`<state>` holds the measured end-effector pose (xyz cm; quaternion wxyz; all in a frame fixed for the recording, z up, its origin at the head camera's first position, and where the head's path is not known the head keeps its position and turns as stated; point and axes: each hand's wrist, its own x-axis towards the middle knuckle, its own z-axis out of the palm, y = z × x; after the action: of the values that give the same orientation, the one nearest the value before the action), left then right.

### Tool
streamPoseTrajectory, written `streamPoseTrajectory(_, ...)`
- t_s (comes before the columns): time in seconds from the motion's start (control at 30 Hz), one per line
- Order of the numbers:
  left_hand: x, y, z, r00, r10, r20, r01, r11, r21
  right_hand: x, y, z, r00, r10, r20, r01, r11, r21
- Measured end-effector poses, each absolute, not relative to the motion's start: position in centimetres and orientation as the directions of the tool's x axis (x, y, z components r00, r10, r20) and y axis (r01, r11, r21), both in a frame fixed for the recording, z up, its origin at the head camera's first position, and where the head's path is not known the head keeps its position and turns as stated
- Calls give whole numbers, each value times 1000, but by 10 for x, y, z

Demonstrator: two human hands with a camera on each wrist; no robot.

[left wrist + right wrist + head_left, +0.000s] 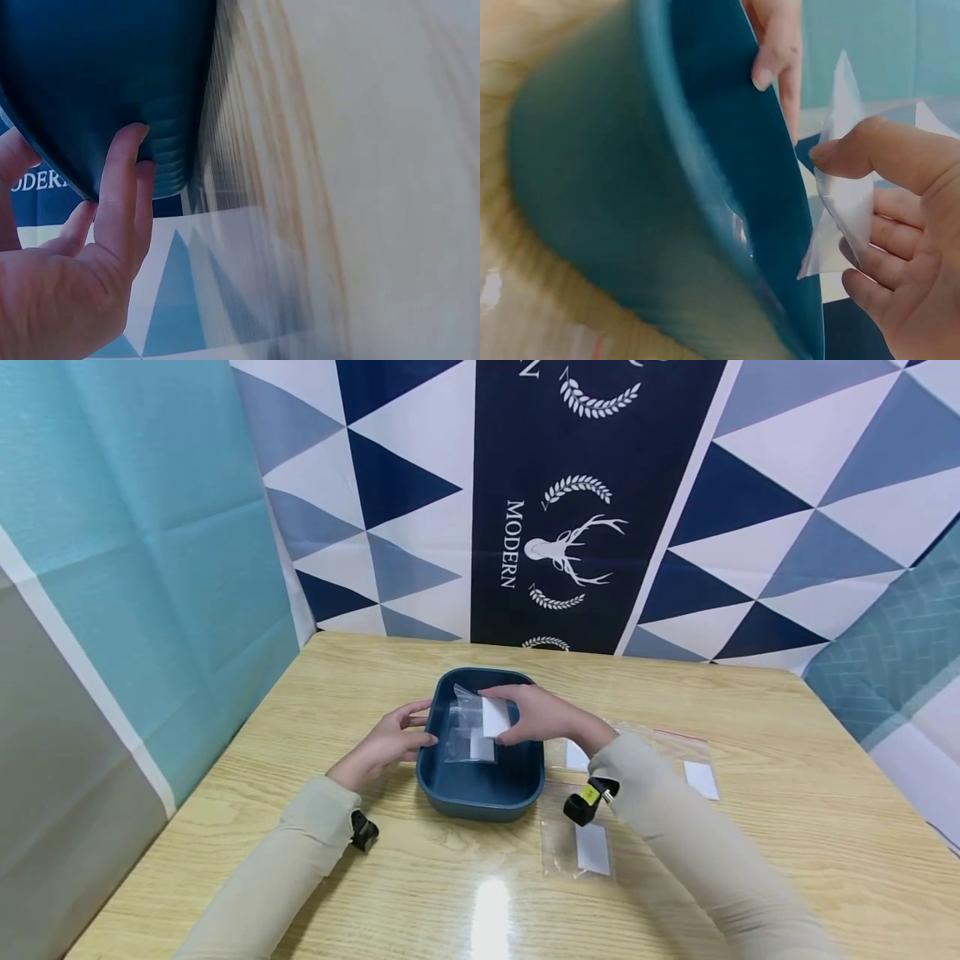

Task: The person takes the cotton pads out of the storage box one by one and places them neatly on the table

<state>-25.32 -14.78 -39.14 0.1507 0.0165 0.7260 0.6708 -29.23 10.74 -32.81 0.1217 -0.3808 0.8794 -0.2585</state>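
A deep blue rectangular bin (480, 807) stands on the table. My left hand (384, 745) holds its left side, the thumb at the rim and extended fingers (120, 180) against the outer wall. Above the bin's interior, my right hand (542, 714) pinches a clear plastic bag (495, 717) with a white insert between thumb and fingers. That bag (847, 199) tilts beside the rim in the right wrist view. Another clear bag (459, 750) with a white piece shows inside the bin, partly overlapped by the held one.
To the right of the bin lie clear bags with white pieces: one bag (557, 843) near the front, one (576, 757) partly behind the right forearm, and one red-edged bag (701, 779) farther right. A patterned cloth (420, 568) hangs behind the wooden table (405, 893).
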Motion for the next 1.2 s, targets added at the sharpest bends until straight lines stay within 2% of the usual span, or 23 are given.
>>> streamPoseTrajectory(0.27, -253, -145, -390, -953, 224, -203, -185, 96, 978, -266, 126, -332, -741, -670, 40, -582, 611, -537)
streamPoseTrajectory(0.57, -253, -145, -392, -960, 193, -201, -180, 119, 976, -237, 155, -338, -763, -636, 119, -588, 605, -537)
streamPoseTrajectory(0.87, -252, -146, -391, -958, 216, -188, -166, 116, 979, -213, 184, -350, -791, -584, 183, -569, 591, -571)
streamPoseTrajectory(1.03, -254, -146, -393, -956, 219, -193, -171, 117, 978, -199, 204, -357, -810, -553, 196, -562, 637, -527)
streamPoseTrajectory(1.2, -254, -146, -393, -957, 209, -201, -179, 120, 976, -185, 226, -362, -803, -548, 235, -587, 655, -476)
